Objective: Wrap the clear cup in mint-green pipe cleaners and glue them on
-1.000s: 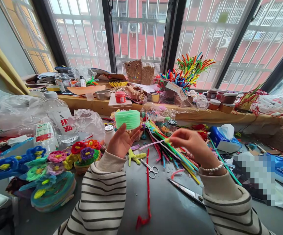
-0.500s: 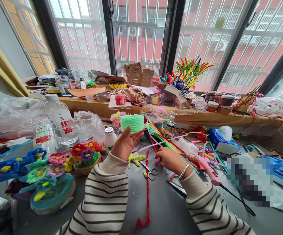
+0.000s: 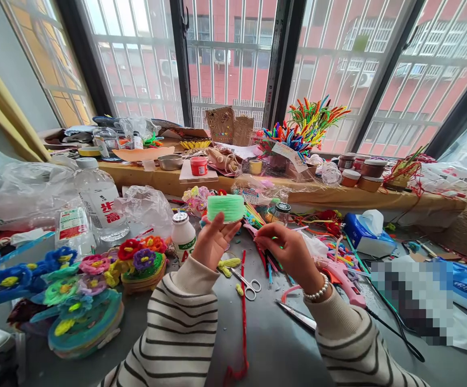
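Note:
My left hand (image 3: pixel 214 242) holds up a round cup-like piece wound with mint-green pipe cleaner (image 3: pixel 225 208), its fingers and thumb around the lower part. To the right of it, my right hand (image 3: pixel 284 248) is closed in a pinch on a small pink pipe cleaner piece (image 3: pixel 250 229); most of that piece is hidden by the fingers. Below the hands lie small scissors (image 3: pixel 250 286), yellow-green fuzzy pieces (image 3: pixel 228 264) and a long red pipe cleaner (image 3: pixel 243 317). Loose coloured pipe cleaners (image 3: pixel 266 260) lie behind and beneath my right hand.
Pipe-cleaner flowers on round bases (image 3: pixel 86 320) stand at the left, near plastic bottles (image 3: pixel 100 201). A white bottle (image 3: pixel 183 235) is close to my left hand. At the right are a pink glue gun (image 3: pixel 348 285), pointed metal blades (image 3: pixel 298 316) and a tissue box (image 3: pixel 368 235).
My right hand has risen from near the tabletop toward the green piece, with the pink piece at its fingertips. My left hand and the green piece have shifted slightly right and down.

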Demonstrator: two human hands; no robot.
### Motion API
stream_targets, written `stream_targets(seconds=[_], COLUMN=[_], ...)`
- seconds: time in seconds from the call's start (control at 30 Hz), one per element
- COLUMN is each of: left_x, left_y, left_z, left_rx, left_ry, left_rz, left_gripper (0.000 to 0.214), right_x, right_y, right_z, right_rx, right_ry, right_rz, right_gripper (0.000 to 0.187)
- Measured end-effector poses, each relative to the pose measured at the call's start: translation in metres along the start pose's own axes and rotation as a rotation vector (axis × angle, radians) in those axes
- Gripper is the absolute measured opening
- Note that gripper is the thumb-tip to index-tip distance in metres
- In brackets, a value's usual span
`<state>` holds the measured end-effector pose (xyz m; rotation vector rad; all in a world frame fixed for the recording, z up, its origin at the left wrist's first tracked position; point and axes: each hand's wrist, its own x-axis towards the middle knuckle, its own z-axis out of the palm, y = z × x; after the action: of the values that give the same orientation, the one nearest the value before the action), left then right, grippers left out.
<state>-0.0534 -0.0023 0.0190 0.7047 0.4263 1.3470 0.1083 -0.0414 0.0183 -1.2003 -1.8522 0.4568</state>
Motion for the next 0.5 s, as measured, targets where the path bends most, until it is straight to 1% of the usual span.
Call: stream_targets(seconds=[0.1, 0.17, 0.27, 0.33, 0.5], left_x=[-0.003, -0.005, -0.006, -0.007, -0.007], left_y=[-0.012, -0.017, -0.020, -0.019, -0.019], left_z=[0.004, 0.007, 0.010, 0.011, 0.011], left_rx=[0.018, 0.023, 0.031, 0.031, 0.065], left_ry=[-0.065, -0.106, -0.117, -0.110, -0.106], left_rz=[-0.026, -0.039, -0.056, -0.057, -0.047], left_gripper=[0.028, 0.025, 0.028, 0.031, 0.035], right_x=[-0.002, -0.003, -0.003, -0.003, -0.003], right_y=[-0.014, -0.019, -0.020, -0.021, -0.025], right_z=[-0.001, -0.001, 0.000, -0.001, -0.001], right_rx=[0.135, 0.212, 0.313, 0.323, 0.221], right_ry=[0.086, 0.150, 0.218, 0.219, 0.213], right_rz=[-0.026, -0.017, 0.011, 0.021, 0.035], right_gripper=[0.014, 0.018, 0.021, 0.021, 0.022])
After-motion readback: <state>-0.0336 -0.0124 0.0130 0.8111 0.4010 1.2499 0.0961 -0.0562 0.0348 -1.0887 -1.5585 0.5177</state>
